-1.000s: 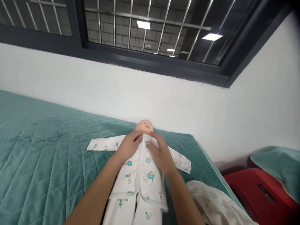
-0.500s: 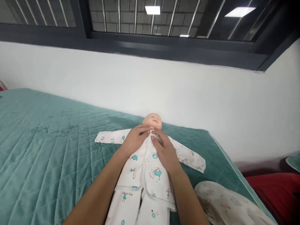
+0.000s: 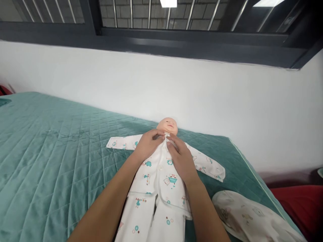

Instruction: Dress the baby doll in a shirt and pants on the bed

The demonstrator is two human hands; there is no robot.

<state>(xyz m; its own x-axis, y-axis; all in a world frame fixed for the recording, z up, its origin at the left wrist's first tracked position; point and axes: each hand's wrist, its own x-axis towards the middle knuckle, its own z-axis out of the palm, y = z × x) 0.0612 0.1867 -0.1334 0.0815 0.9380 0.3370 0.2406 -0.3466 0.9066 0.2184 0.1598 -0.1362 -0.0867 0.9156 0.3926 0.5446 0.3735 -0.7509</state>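
A baby doll [image 3: 167,125] lies on its back, its head toward the wall. It wears a white printed jacket [image 3: 153,178] with the sleeves spread to both sides, and matching trousers [image 3: 166,223]. My left hand [image 3: 150,143] and my right hand [image 3: 180,154] meet at the jacket's collar under the doll's chin. The fingertips of both hands pinch the front edges there; the exact spot between them is partly covered by the fingers. Lower on the front, a round button [image 3: 160,167] shows at the middle edge.
A green quilted cover [image 3: 63,161] spreads under the doll. A pale printed cloth item [image 3: 252,215] lies at the lower right, beside my right forearm. Red fabric [image 3: 297,205] shows beyond the cover's right edge. A white wall [image 3: 141,84] and a dark window frame [image 3: 176,47] stand behind.
The view has shifted slightly, so the doll appears a little higher and further right. Both hands stay at the collar, with only small finger movement.
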